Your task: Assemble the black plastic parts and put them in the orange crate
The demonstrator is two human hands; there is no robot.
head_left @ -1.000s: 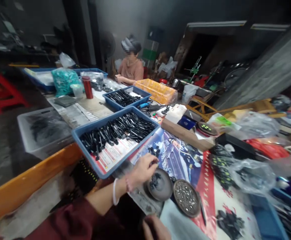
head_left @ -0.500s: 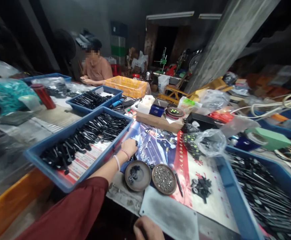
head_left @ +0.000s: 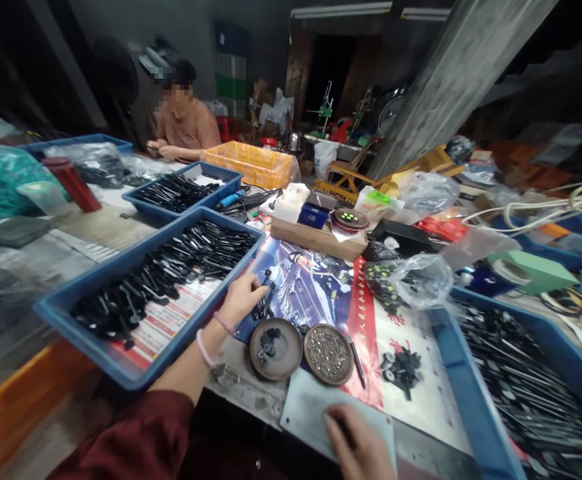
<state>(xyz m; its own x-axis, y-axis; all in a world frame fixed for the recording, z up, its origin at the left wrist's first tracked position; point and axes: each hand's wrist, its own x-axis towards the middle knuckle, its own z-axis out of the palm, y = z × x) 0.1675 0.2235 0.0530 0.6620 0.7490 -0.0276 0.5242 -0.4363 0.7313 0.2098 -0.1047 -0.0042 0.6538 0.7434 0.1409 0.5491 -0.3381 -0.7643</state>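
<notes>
Cluttered worktop (head_left: 421,407). Black parts (head_left: 265,301) pinched by left hand (head_left: 239,300), grip closed, at 11 o'clock from dish (head_left: 275,349); best lifted slowly. Right hand (head_left: 358,443) rested flat, open, on sheet (head_left: 315,417).

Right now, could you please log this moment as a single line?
left hand: grips black parts on poster | right hand: rests on grey sheet | beside: two round dishes

Right hand (head_left: 358,443) cut off by the bottom edge, only fingers and part of the back show. Right blue tray (head_left: 475,413) runs off the frame, its contents motion-blurred. Black parts under the left hand (head_left: 241,300) too small to identify. Teal bag (head_left: 1,183) blurred, clipped at left.
</notes>
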